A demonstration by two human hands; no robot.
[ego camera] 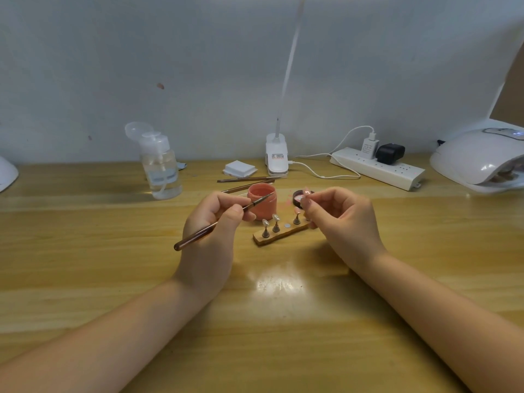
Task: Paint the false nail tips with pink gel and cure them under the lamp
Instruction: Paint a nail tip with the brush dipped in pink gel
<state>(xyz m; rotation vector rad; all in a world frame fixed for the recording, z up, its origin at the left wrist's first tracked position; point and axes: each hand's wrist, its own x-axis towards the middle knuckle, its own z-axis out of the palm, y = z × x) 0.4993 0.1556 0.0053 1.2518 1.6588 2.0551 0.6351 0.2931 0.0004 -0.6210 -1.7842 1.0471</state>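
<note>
My left hand [211, 222] grips a thin brown brush [198, 234], its tip pointing right over the open pink gel jar [262, 201]. My right hand [340, 217] pinches a small stand bearing a pink nail tip [306, 192], raised above the table. Between my hands lies a wooden strip [280, 236] carrying three upright nail tip stands [275, 222] and one bare metal disc. The jar's dark lid [297, 197] lies behind, partly hidden by my right fingers. The white curing lamp [479, 163] sits at the far right.
A clear pump bottle [161, 168] stands at back left. Two spare brushes [243, 180], a stack of white pads [239, 168], a clip desk lamp [276, 157] and a power strip [377, 165] with plugs line the back of the wooden table [113, 236].
</note>
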